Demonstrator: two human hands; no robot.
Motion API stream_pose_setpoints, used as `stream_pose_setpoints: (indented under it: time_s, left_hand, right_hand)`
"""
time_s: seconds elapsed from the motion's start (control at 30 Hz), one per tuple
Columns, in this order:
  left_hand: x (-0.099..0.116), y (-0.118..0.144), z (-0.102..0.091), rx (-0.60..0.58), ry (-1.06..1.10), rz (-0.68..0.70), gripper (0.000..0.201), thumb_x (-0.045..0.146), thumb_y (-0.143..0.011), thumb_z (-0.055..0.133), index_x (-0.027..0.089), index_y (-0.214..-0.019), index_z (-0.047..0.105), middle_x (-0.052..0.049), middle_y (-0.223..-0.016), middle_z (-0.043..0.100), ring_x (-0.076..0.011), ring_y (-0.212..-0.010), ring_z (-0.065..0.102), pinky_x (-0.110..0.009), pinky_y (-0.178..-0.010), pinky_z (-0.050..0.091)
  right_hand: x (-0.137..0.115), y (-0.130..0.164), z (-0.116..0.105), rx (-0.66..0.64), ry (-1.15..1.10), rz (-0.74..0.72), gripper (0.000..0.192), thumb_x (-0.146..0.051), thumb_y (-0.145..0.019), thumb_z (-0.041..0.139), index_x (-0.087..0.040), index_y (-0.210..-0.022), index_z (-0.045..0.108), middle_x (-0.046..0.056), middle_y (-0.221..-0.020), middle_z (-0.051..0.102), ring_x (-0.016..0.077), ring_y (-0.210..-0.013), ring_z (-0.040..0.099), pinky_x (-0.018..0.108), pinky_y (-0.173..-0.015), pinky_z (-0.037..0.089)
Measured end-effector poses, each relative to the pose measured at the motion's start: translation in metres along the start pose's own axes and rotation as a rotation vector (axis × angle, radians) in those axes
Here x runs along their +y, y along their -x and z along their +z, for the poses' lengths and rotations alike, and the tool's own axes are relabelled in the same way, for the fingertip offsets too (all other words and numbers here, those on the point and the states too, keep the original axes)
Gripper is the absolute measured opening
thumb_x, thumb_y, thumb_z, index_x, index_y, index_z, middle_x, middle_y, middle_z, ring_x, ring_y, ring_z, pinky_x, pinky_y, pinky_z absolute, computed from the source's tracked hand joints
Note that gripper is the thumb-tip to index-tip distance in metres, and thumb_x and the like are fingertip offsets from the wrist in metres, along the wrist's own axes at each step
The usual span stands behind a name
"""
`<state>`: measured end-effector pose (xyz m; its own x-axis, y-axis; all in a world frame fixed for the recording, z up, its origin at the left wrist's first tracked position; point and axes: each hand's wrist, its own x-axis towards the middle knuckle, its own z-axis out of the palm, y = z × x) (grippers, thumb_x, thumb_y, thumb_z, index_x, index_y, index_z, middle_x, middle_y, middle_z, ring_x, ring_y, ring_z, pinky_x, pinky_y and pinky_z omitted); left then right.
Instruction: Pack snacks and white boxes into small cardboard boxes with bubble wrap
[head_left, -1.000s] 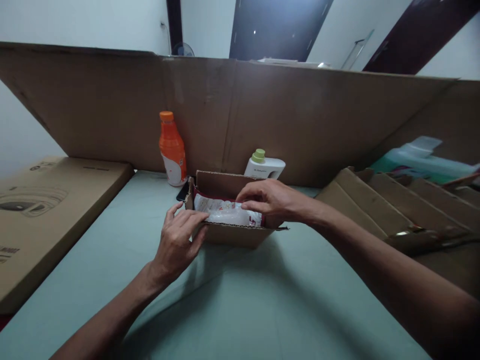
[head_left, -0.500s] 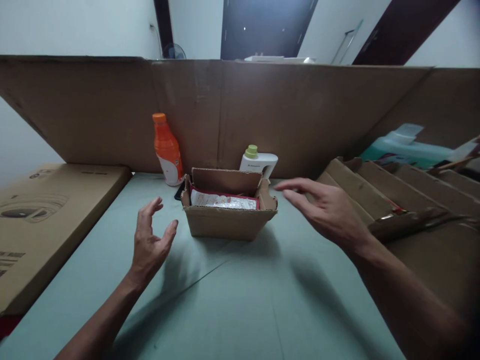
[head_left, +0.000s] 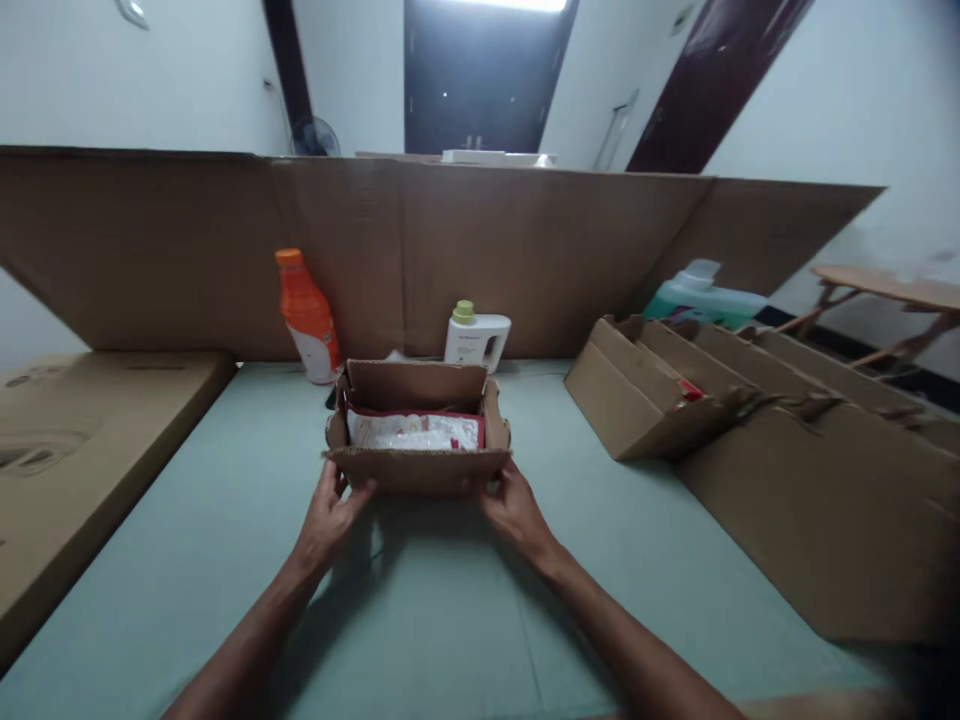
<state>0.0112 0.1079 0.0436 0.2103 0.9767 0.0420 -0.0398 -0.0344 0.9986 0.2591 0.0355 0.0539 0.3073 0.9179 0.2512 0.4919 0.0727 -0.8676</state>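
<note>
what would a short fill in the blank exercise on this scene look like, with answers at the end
1. Counting the left hand and the right hand, ____ hands are on the open cardboard box.
2. The white packet inside it has a ____ edge.
3. In the picture, the orange bottle stands to the ____ of the white bottle.
4. The white bottle's cap is ____.

Missing words: two; red; left; green.
</note>
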Motion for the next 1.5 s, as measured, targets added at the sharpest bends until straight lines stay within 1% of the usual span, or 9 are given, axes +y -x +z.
stream_pose_setpoints:
  time_s: [0.17,0.3,0.43,0.6,0.73,0.93,1.1,1.33,1.5]
  left_hand:
    - [0.025,0.041,-0.079,0.228,-0.061,-0.001,0.064,0.052,-0.077,0.076,0.020,-0.130,0.057,-0.012,-0.129,0.066,-0.0338,-0.129,0.055,-0.045,-0.109,0.045]
    - [0.060,0.022,-0.079,0.255,-0.064,0.136,0.067,0.053,-0.074,0.078,0.018,-0.127,0.058,-0.010,-0.125,0.068,-0.0337,-0.129,0.055,-0.048,-0.114,0.040]
    - [0.061,0.016,-0.028,0.003,0.054,0.124,0.073,0.050,-0.080,0.074,0.022,-0.142,0.047,-0.012,-0.143,0.058,-0.0299,-0.133,0.054,-0.043,-0.112,0.044]
    - [0.025,0.049,0.028,-0.209,0.080,0.026,0.070,0.047,-0.085,0.068,0.022,-0.146,0.043,-0.014,-0.145,0.056,-0.0314,-0.134,0.054,-0.045,-0.111,0.047]
    - [0.000,0.070,0.075,-0.370,0.036,0.024,0.067,0.040,-0.090,0.061,0.023,-0.151,0.039,-0.013,-0.150,0.052,-0.0316,-0.143,0.045,-0.049,-0.118,0.038]
    - [-0.010,0.056,0.203,-0.651,-0.024,0.122,0.075,0.022,-0.083,0.056,0.020,-0.155,0.035,-0.010,-0.162,0.039,-0.0303,-0.149,0.036,-0.049,-0.125,0.028]
    - [-0.009,0.038,0.302,-0.776,-0.191,0.120,0.074,0.021,-0.081,0.059,0.013,-0.152,0.038,-0.014,-0.154,0.049,-0.0304,-0.144,0.043,-0.048,-0.122,0.032]
    - [-0.044,0.083,0.331,-0.845,-0.342,0.153,0.097,0.031,-0.080,0.063,0.005,-0.159,0.015,-0.022,-0.168,0.015,-0.0341,-0.157,0.012,-0.050,-0.129,0.015]
    - [-0.051,0.081,0.348,-0.947,-0.375,0.211,0.100,0.028,-0.076,0.063,0.001,-0.159,0.013,-0.023,-0.168,0.011,-0.0326,-0.157,0.010,-0.048,-0.129,0.014]
  right_hand:
    - [-0.049,0.016,0.038,-0.154,-0.017,-0.172,0.062,-0.038,-0.085,0.065,-0.020,-0.142,0.050,0.015,-0.137,0.061,0.0320,-0.122,0.058,0.049,-0.101,0.050]
    - [-0.077,-0.005,0.043,-0.160,-0.077,-0.178,0.054,-0.037,-0.086,0.063,-0.022,-0.137,0.054,0.012,-0.128,0.066,0.0276,-0.110,0.062,0.044,-0.091,0.054]
    - [-0.063,0.012,-0.004,0.012,0.027,-0.041,0.038,-0.045,-0.086,0.063,-0.019,-0.113,0.066,0.010,-0.104,0.072,0.0257,-0.089,0.065,0.040,-0.080,0.055]
    - [-0.030,0.085,-0.062,0.151,0.226,0.048,0.043,-0.050,-0.082,0.065,-0.019,-0.111,0.070,0.012,-0.112,0.074,0.0306,-0.098,0.068,0.043,-0.087,0.056]
    - [0.000,0.143,-0.100,0.273,0.296,0.229,0.036,-0.054,-0.079,0.064,-0.021,-0.090,0.074,0.011,-0.096,0.077,0.0330,-0.092,0.071,0.045,-0.085,0.058]
    - [0.041,0.212,-0.169,0.659,0.325,0.491,0.054,-0.067,-0.067,0.070,-0.020,-0.095,0.069,0.014,-0.096,0.077,0.0373,-0.096,0.071,0.049,-0.090,0.057]
    - [0.063,0.238,-0.185,0.841,0.241,0.497,0.079,-0.063,-0.068,0.072,-0.020,-0.132,0.054,0.014,-0.120,0.068,0.0298,-0.094,0.069,0.046,-0.090,0.056]
    - [0.093,0.241,-0.180,0.840,0.084,0.551,0.079,-0.060,-0.067,0.075,-0.022,-0.133,0.053,0.010,-0.101,0.072,0.0282,-0.086,0.071,0.040,-0.078,0.059]
    - [0.110,0.232,-0.184,0.835,0.046,0.525,0.091,-0.062,-0.071,0.072,-0.021,-0.147,0.043,0.015,-0.119,0.070,0.0280,-0.096,0.072,0.040,-0.086,0.059]
